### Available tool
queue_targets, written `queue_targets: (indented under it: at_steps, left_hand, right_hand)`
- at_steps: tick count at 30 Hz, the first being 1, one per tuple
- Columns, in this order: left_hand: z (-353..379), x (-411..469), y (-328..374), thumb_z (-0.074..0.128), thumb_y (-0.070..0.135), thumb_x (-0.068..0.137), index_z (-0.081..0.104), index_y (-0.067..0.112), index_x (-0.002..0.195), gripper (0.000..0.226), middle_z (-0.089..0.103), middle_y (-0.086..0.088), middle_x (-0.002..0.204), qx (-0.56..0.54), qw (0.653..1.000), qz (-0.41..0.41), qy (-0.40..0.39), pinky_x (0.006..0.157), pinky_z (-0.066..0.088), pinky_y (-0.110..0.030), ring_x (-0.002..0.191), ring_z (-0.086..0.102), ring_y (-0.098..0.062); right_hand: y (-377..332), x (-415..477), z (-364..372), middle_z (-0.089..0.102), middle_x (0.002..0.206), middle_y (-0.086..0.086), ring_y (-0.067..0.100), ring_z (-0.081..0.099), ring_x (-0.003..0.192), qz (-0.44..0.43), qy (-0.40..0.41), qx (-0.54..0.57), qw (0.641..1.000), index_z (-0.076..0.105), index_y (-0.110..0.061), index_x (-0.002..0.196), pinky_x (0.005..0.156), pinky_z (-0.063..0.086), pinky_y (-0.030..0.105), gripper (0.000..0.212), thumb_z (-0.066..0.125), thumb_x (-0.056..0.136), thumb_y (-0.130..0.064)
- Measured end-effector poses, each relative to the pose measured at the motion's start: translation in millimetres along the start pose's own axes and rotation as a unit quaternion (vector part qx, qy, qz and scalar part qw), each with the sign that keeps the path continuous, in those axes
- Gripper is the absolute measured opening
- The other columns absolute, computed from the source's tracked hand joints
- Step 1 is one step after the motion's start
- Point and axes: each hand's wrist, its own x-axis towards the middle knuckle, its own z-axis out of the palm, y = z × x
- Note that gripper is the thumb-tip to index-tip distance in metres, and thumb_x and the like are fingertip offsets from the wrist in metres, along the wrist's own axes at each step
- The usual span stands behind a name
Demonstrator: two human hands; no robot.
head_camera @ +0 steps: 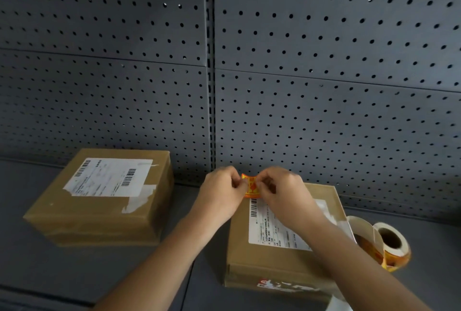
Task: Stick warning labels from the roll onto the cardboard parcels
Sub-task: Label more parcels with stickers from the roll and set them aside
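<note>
An orange warning label (251, 186) is stretched between both hands above the far edge of the near cardboard parcel (269, 260). My left hand (220, 193) pinches its left edge and my right hand (282, 194) pinches its right edge. This parcel carries a white shipping label (269, 228), partly covered by my right forearm. A second cardboard parcel (99, 206) with its own shipping label lies to the left. The label roll (389, 246) stands at the right of the near parcel, with a loose strip of backing paper curling off it.
Both parcels rest on a grey metal shelf (50, 265). A grey pegboard wall (324, 86) rises right behind them. A white strip of backing paper (336, 304) hangs at the bottom edge of the view.
</note>
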Motion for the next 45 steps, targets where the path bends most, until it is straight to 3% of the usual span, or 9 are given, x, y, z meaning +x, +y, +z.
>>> queue_targets:
  at_steps: [7, 13, 17, 20, 24, 30, 35, 41, 45]
  left_hand:
    - [3.1, 3.7, -1.0, 0.064, 0.030, 0.094, 0.059, 0.014, 0.077, 0.024, 0.057, 0.002, 0.078, 0.038, 0.999, 0.006, 0.002, 0.061, 0.045, -0.032, 0.069, 0.056, -0.017]
    - [4.7, 3.7, -8.7, 0.067, 0.039, 0.093, 0.054, 0.016, 0.079, 0.030, 0.055, 0.003, 0.078, 0.014, 1.000, -0.023, -0.005, 0.058, 0.042, -0.031, 0.069, 0.054, -0.016]
    - [6.8, -1.2, -11.8, 0.065, 0.040, 0.094, 0.053, 0.022, 0.117, 0.031, 0.054, 0.007, 0.110, -0.056, 0.998, -0.042, -0.004, 0.071, 0.045, -0.021, 0.092, 0.057, -0.010]
    - [12.6, -5.3, -6.9, 0.052, 0.038, 0.102, 0.049, 0.032, 0.138, 0.036, 0.056, 0.006, 0.130, -0.160, 0.983, -0.073, -0.057, 0.090, 0.053, -0.033, 0.107, 0.061, -0.012]
    - [19.5, -10.6, -2.2, 0.040, 0.052, 0.104, 0.060, 0.034, 0.117, 0.030, 0.070, 0.005, 0.101, -0.187, 0.974, -0.112, -0.058, 0.091, 0.055, -0.045, 0.094, 0.068, -0.015]
    - [24.7, -6.7, -3.4, 0.039, 0.047, 0.105, 0.061, 0.030, 0.097, 0.029, 0.069, 0.002, 0.086, -0.163, 0.981, -0.107, -0.022, 0.082, 0.053, -0.046, 0.083, 0.067, -0.018]
    - [26.0, -8.9, -6.2, 0.032, 0.040, 0.109, 0.063, 0.025, 0.099, 0.036, 0.068, 0.001, 0.088, -0.176, 0.978, -0.109, -0.014, 0.077, 0.049, -0.039, 0.084, 0.066, -0.017]
    - [20.9, -12.6, -7.1, 0.040, 0.052, 0.104, 0.061, 0.035, 0.116, 0.029, 0.072, 0.005, 0.094, -0.184, 0.976, -0.106, -0.051, 0.077, 0.058, -0.038, 0.082, 0.071, -0.010]
    - [19.4, -12.1, -6.4, 0.035, 0.046, 0.107, 0.060, 0.033, 0.121, 0.031, 0.070, 0.005, 0.095, -0.157, 0.982, -0.087, -0.064, 0.083, 0.055, -0.044, 0.087, 0.069, -0.014]
  right_hand:
    - [2.4, 3.1, 11.8, 0.058, 0.088, -0.005, 0.015, 0.060, 0.069, -0.043, 0.027, -0.052, 0.997, 0.070, -0.015, 0.089, 0.062, 0.056, 0.038, 0.007, 0.064, 0.091, -0.011]
    - [5.6, 3.6, 15.3, 0.054, 0.093, -0.004, 0.017, 0.062, 0.066, -0.030, 0.029, -0.056, 0.998, 0.070, -0.016, 0.089, 0.059, 0.058, 0.039, 0.005, 0.066, 0.091, -0.015]
    - [6.4, -1.6, 11.9, 0.056, 0.104, -0.003, 0.019, 0.060, 0.092, -0.007, 0.058, -0.078, 0.995, 0.068, -0.021, 0.106, 0.078, 0.055, 0.036, 0.015, 0.065, 0.091, -0.024]
    - [5.7, -2.1, 8.3, 0.056, 0.124, -0.005, 0.022, 0.050, 0.120, 0.068, 0.038, -0.156, 0.985, 0.057, -0.029, 0.131, 0.104, 0.039, 0.042, 0.039, 0.053, 0.095, -0.043]
    - [6.2, 0.4, 13.2, 0.059, 0.134, -0.006, 0.020, 0.049, 0.129, 0.104, -0.035, -0.201, 0.973, 0.052, -0.030, 0.136, 0.117, 0.024, 0.043, 0.055, 0.032, 0.097, -0.063]
    - [6.2, 4.8, 18.3, 0.068, 0.115, -0.007, 0.022, 0.055, 0.114, 0.113, -0.047, -0.225, 0.967, 0.060, -0.030, 0.109, 0.107, 0.029, 0.045, 0.050, 0.023, 0.099, -0.062]
    - [10.7, 4.1, 17.6, 0.069, 0.111, -0.009, 0.020, 0.059, 0.109, 0.111, -0.018, -0.202, 0.973, 0.061, -0.029, 0.106, 0.104, 0.029, 0.042, 0.041, 0.024, 0.106, -0.044]
    - [8.2, 0.5, 16.2, 0.065, 0.112, -0.010, 0.019, 0.054, 0.112, 0.097, -0.051, -0.218, 0.970, 0.059, -0.031, 0.108, 0.107, 0.027, 0.044, 0.058, 0.020, 0.094, -0.072]
    - [9.8, 0.3, 16.0, 0.065, 0.120, -0.009, 0.020, 0.054, 0.116, 0.097, -0.050, -0.217, 0.970, 0.057, -0.031, 0.119, 0.110, 0.027, 0.044, 0.047, 0.021, 0.102, -0.057]
